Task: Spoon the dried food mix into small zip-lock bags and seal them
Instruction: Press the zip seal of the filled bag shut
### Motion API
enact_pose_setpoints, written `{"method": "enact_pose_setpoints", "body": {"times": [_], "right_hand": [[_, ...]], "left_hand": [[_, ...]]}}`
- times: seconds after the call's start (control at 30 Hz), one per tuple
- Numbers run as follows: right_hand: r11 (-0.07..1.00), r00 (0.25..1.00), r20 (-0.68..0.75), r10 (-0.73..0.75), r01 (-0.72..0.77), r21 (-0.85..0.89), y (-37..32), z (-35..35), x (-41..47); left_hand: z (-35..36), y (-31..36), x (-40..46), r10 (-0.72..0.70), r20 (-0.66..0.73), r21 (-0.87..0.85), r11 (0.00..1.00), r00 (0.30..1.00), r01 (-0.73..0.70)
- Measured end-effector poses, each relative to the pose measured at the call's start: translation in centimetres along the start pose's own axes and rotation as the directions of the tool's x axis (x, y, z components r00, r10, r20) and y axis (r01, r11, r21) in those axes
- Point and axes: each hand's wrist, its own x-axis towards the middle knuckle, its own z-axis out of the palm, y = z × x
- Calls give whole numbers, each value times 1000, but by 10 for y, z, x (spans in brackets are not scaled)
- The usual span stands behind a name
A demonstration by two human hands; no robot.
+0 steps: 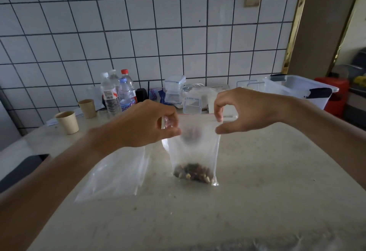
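Observation:
A small clear zip-lock bag hangs upright above the table, with a little brown and dark dried food mix settled at its bottom. My left hand pinches the bag's top left corner. My right hand pinches the top right end of the red-edged zip strip. Under my left forearm a larger empty clear plastic bag lies flat. No spoon is in view.
Along the tiled wall stand several water bottles, two paper cups, clear lidded containers, a small clear cup and a white bin. A dark object lies at the left table edge. Crinkled plastic shows at the bottom.

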Motion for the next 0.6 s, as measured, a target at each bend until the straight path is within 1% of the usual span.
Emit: {"method": "enact_pose_setpoints", "body": {"times": [0.13,0.2,0.3,0.33,0.37,0.4,0.47,0.53,0.6], "right_hand": [[994,993,-87,76,-68,83,5,21,5],[983,988,-124,88,-66,171,7,31,5],[947,971,-219,98,-23,320,10,42,-1],[930,964,-240,110,-14,368,12,46,-3],[910,960,-249,128,-14,415,13,51,-6],[886,957,-247,152,-21,463,15,56,-9],[813,949,-231,214,-42,581,17,68,-14],[707,938,-188,291,-79,703,17,84,-17],[612,933,-109,342,-134,780,16,102,-18]], "left_hand": [[14,-1,-6,-51,-24,-125,991,998,48],[22,-1,-11,-94,-121,-186,980,988,70],[35,-4,-23,-174,-340,-236,967,924,95],[42,-5,-28,-215,-381,-265,957,899,116],[50,-7,-32,-266,-386,-311,939,883,147],[60,-7,-37,-323,-349,-373,909,880,186],[81,-7,-44,-411,-163,-528,804,897,273],[101,-6,-49,-407,42,-652,681,913,333],[120,-4,-50,-345,155,-693,630,926,351]]}}
